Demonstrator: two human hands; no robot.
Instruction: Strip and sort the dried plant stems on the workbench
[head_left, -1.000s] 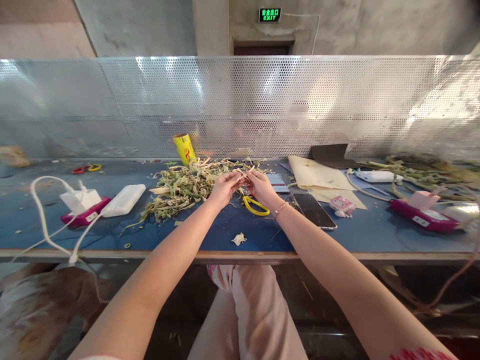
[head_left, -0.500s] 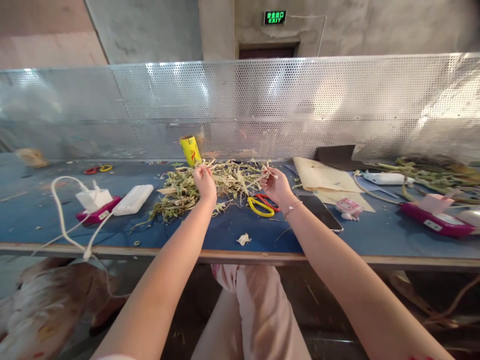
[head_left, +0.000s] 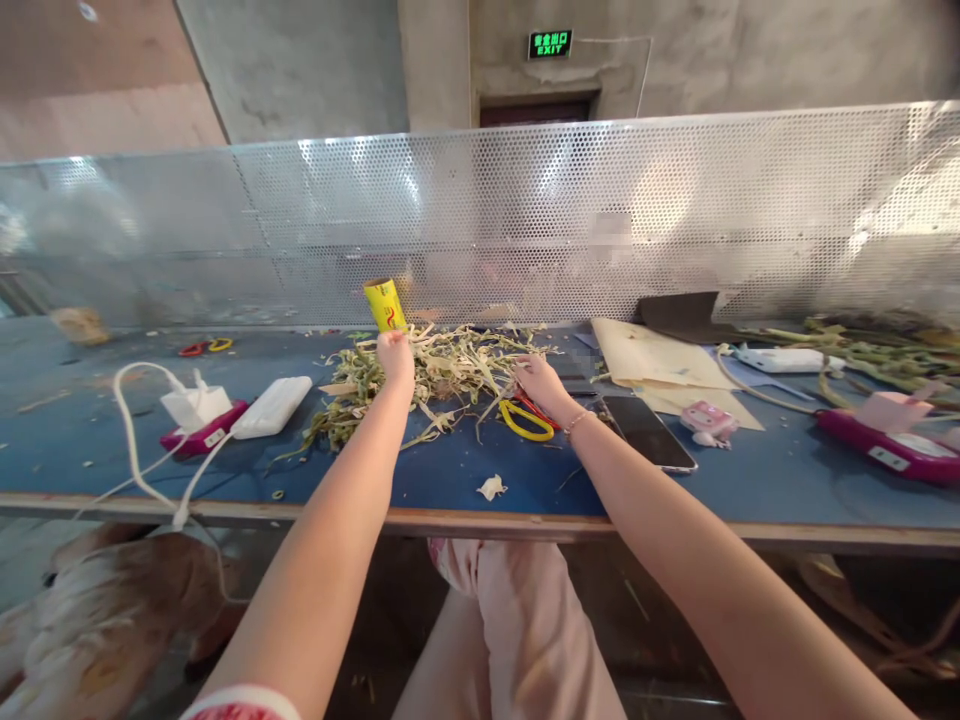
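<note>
Straw-coloured and grey-green plant scraps (head_left: 450,365) lie in a loose, tangled heap at the centre of the frame, thin curled strips over limp stalks, on a flat blue bench (head_left: 442,485). The hands are apart, one toward each side of the heap. The left hand (head_left: 395,352) is bent over its upper left part, just below a glossy yellow tube (head_left: 385,300) with an open round end; its fingertips are hard to make out, so I cannot tell whether they pinch a strand. The right hand (head_left: 538,380) is at the heap's right edge with its fingers curled; whether they close on a scrap cannot be told either. Just below it, scissors (head_left: 529,437) show looped yellow and red handles. Right of centre rest a flat, dark-glass phone (head_left: 649,432), a rounded pink trinket (head_left: 706,420) and creased tan paper (head_left: 637,352). A crumpled whitish scrap (head_left: 492,487) sits near the bench's front edge, at lower centre. At centre left lies a smooth white block (head_left: 271,407), and perforated metal panelling (head_left: 450,230) spans the frame behind everything
</note>
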